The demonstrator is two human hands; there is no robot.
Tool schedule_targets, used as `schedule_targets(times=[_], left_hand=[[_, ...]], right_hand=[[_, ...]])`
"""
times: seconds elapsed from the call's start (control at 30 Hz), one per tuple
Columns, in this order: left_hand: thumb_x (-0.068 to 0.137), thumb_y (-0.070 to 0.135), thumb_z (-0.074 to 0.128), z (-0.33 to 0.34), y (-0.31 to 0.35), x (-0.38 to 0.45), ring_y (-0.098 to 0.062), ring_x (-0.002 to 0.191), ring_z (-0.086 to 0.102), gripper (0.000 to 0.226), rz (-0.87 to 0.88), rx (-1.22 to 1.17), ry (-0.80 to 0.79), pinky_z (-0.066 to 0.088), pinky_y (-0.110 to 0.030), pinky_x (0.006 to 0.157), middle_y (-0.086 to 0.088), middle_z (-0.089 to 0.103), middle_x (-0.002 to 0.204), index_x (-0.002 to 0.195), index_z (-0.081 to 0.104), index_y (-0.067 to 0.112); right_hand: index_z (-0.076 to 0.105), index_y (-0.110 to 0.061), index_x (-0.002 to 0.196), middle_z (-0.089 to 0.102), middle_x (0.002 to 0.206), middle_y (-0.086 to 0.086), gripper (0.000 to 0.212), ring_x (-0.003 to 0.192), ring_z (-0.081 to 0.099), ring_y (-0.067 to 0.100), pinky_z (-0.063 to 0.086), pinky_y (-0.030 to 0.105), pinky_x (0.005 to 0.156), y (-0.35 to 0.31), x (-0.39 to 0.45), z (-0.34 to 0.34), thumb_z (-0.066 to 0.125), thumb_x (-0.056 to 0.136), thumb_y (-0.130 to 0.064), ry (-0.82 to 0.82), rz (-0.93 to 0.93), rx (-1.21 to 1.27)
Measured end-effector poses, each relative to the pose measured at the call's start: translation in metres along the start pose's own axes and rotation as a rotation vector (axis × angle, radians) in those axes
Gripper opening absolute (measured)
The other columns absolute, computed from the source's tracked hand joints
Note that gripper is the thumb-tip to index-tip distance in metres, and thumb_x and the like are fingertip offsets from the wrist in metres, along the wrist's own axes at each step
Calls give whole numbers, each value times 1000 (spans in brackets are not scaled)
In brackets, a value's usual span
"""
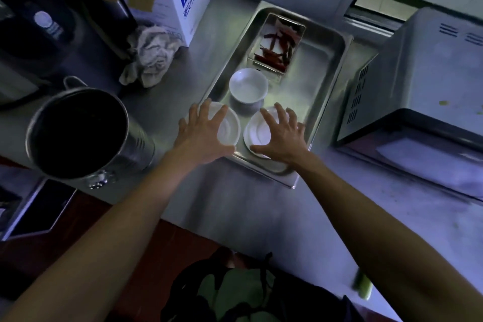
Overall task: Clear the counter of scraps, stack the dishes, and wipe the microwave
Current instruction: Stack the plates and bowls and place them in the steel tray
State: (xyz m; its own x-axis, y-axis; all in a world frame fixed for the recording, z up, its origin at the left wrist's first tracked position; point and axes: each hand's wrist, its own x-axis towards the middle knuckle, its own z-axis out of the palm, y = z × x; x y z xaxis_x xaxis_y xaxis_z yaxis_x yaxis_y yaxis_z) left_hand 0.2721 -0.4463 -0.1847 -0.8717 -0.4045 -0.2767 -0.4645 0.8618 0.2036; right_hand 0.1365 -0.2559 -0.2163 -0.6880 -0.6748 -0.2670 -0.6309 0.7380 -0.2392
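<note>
Left hand: our left hand (202,136) reaches out with fingers spread and relaxed over the left shallow white ceramic dish (230,127); we cannot tell whether the fingers touch it.
Right hand: our right hand (281,136) is also splayed and loose, gripping nothing, over the right shallow white ceramic dish (257,132).
Dishes: we see the two shallow dishes side by side at the near end of the rectangular stainless steel tray (324,81), with a deeper round white ceramic bowl (248,86) just behind them, upright.
Chillies: we see a small clear rectangular box of dried red chillies (278,44) at the tray's far end.
Counter: the tray sits on the brushed steel counter (235,209).
Microwave: we see the white boxy microwave (423,81) to the right of the tray, with small greenish specks on its top.
Cloth: a crumpled grey-beige rag (150,56) lies left of the tray, touching the white carton with blue print (187,5).
Pot: a tall round steel pot (83,133), dark inside, stands near the counter's front left edge.
</note>
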Motion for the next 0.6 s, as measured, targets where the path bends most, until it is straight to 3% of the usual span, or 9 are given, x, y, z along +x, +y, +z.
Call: schedule_targets(times=[0.4, 0.6], left_hand=[[58, 74, 62, -8, -9, 32, -33, 143, 14, 106, 127, 8, -18, 31, -60, 106, 0, 9, 159, 148, 15, 44], [57, 77, 62, -3, -9, 41, -31, 143, 10, 109, 169, 28, -47, 30, -62, 105, 4, 7, 158, 148, 13, 45]], right_hand=[[7, -38, 156, -6, 165, 1, 110, 150, -3, 38, 18, 63, 114, -6, 21, 33, 67, 71, -74, -143, 137, 26], [13, -37, 154, -1, 164, 2, 109, 149, 0, 38, 17, 62, 115, -3, 24, 41, 68, 68, -74, -129, 134, 11]])
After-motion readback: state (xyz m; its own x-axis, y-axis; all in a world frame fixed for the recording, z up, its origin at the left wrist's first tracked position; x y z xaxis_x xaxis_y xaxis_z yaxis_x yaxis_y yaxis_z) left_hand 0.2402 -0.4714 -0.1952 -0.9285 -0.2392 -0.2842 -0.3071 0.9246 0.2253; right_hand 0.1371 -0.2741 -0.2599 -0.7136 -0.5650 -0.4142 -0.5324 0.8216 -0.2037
